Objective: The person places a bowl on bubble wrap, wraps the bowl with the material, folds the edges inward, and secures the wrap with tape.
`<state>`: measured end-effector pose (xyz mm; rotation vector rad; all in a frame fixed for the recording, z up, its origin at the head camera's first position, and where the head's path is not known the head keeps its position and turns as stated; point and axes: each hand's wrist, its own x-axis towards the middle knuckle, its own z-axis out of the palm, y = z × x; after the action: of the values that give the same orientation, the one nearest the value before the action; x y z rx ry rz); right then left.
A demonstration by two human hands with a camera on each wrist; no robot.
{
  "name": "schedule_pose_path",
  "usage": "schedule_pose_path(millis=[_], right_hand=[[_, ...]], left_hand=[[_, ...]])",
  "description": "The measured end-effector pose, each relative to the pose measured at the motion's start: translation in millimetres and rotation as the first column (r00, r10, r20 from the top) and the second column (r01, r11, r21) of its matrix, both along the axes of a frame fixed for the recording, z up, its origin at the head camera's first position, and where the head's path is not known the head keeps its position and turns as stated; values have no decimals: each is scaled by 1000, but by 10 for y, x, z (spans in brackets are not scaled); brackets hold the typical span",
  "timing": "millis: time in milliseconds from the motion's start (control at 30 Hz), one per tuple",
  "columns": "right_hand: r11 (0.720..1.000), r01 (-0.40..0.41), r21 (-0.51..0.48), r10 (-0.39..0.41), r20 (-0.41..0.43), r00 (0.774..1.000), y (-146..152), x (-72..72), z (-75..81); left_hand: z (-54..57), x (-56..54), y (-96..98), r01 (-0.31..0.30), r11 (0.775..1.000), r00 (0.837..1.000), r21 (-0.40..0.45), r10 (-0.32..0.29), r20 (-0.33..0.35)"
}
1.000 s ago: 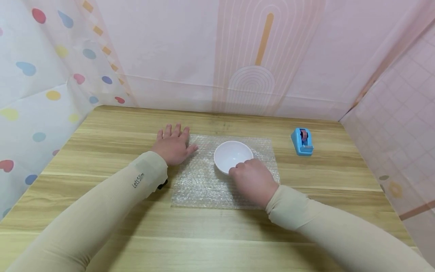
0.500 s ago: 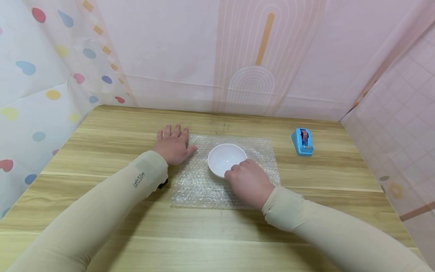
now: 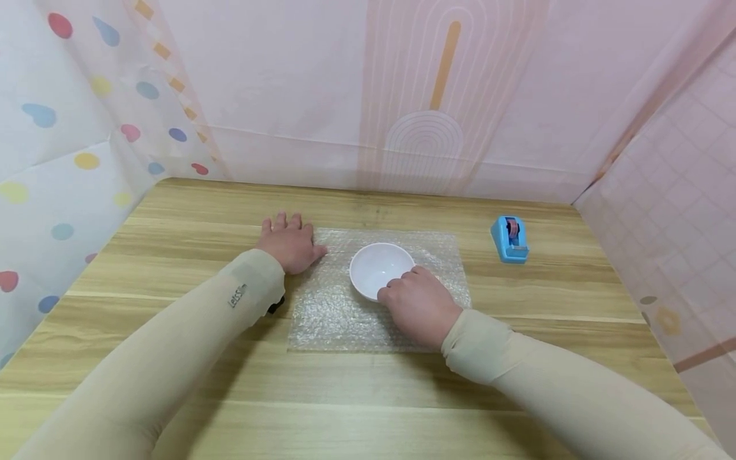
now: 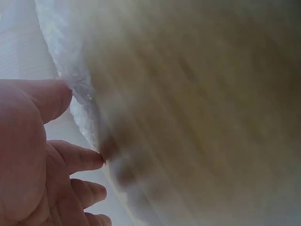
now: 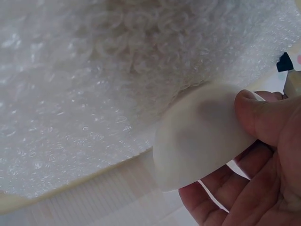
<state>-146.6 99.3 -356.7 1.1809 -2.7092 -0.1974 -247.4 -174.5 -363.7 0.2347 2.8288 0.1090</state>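
A white bowl (image 3: 376, 265) sits over the middle of a bubble wrap sheet (image 3: 339, 326), its hollow side facing up. My right hand (image 3: 422, 306) grips the bowl's near right rim; in the right wrist view the thumb presses the outer wall of the bowl (image 5: 197, 136) while the fingers curl over the rim. My left hand (image 3: 287, 246) lies with fingers spread by the sheet's upper left edge. The left wrist view shows the thumb of that hand (image 4: 28, 150) touching the edge of the bubble wrap (image 4: 70, 52), the other fingers reaching past it.
A blue tape dispenser (image 3: 510, 239) with a pinkish roll stands on the wooden table (image 3: 322, 409), to the right of the sheet. Patterned curtains (image 3: 287, 83) close off the back and both sides of the table.
The right hand has shifted the bowl a little to the left across the bubble wrap, then held it there. The left hand stays at the sheet's edge, almost unmoved.
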Motion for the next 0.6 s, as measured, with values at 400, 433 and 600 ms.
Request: schedule_pose_path(millis=[400, 433, 600], right_hand=[[1000, -15, -9, 15, -17, 1000, 9, -8, -8], [1000, -15, -9, 15, -17, 1000, 10, -8, -8], [1000, -8, -7, 8, -1, 1000, 10, -9, -6]], left_hand=[[-9, -42, -7, 19, 1000, 1000, 25, -19, -17], [-9, -45, -6, 23, 999, 1000, 29, -22, -21], [-15, -50, 6, 41, 997, 998, 62, -38, -45]])
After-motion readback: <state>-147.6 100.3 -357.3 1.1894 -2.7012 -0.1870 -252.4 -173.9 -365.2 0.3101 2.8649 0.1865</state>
